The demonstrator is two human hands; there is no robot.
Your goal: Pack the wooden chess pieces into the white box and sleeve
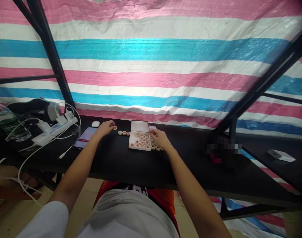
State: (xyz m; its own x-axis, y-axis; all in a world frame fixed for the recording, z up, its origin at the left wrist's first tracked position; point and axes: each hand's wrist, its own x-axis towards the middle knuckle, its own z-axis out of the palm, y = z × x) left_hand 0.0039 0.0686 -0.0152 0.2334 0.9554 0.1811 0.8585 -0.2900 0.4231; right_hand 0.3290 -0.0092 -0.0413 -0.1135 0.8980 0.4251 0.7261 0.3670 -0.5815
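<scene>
Head camera looks down on a black table (121, 162) where a shallow white box (131, 144) sits in front of the person, its near edge about parallel to the table's front. Its lid (139, 125) lies open on the far side, so box and lid together run away from the person. Inside the box, round pale game discs (141, 140) with red marks lie flat in close rows. The right hand (160, 138) rests at the box's right edge, fingers bent down over the discs; whether they grip one cannot be told. A few loose discs (157, 147) lie just beside that hand. The left hand (105, 127) is well left of the box, fingers loosely curled, tips at a single disc (115, 128); a pinch cannot be made out. Between that disc and the box a row of three discs (123, 133) runs left to right. A phone (85, 137) and a power strip (55, 129) lie further left
</scene>
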